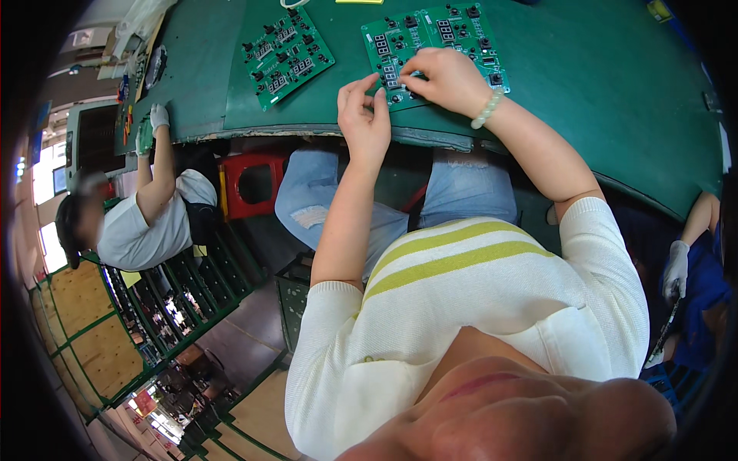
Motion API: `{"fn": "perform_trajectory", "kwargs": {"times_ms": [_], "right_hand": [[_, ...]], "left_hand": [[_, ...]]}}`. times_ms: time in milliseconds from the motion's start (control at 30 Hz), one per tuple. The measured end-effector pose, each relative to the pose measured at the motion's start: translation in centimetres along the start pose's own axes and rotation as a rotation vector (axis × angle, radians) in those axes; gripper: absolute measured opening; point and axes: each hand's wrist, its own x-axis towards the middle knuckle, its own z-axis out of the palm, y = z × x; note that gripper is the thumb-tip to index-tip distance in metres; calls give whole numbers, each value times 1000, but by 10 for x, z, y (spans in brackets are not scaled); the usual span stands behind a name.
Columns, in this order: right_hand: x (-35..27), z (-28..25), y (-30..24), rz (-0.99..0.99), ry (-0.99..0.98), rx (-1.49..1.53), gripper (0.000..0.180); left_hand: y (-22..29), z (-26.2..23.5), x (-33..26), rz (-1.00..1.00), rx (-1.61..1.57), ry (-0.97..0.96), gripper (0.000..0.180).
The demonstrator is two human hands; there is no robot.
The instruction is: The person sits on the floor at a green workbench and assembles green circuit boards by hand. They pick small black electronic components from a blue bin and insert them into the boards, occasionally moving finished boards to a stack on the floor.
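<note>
A green circuit board panel (424,25) with black digit displays lies on the table in front of me. My right hand (452,78) is over its near part, thumb and forefinger pinched together beside a display; a tiny pale bit shows at the fingertips, too small to name. At the panel's near left corner is my left hand (364,119), its thumb and fingers bent but apart, with nothing visible between them. The fingertips come close to the board's edge; whether they touch it I cannot tell. Another green circuit board panel (287,58) lies to the left, slightly turned.
The green table (576,77) has a worn front edge near my lap. A yellow item (359,1) lies at the far edge. To the left, a person in white gloves (159,117) works at the same table; another gloved hand (676,269) is at right. A red stool (254,183) stands below.
</note>
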Motion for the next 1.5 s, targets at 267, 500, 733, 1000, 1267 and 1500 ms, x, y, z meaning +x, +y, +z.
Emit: {"fn": "perform_trajectory", "kwargs": {"times_ms": [267, 500, 733, 1000, 1267, 1500], "right_hand": [[-7, -15, -2, 589, -250, 1682, 51], [-25, -1, -10, 722, -455, 1956, 63], [-31, 2, -17, 738, -692, 2057, 49], [-30, 9, -10, 807, -625, 1922, 17], [-7, -35, 4, 508, -310, 1528, 23], [1, -46, 26, 535, -87, 1417, 23]], "left_hand": [[61, 32, -4, 373, -5, -142, 18], [74, 12, -10, 421, 317, -310, 12], [81, -10, -14, 258, 278, -313, 15], [59, -18, -9, -190, -236, -248, 12], [12, -29, -4, -373, -359, -202, 17], [1, -15, -7, 116, 323, -202, 15]]}}
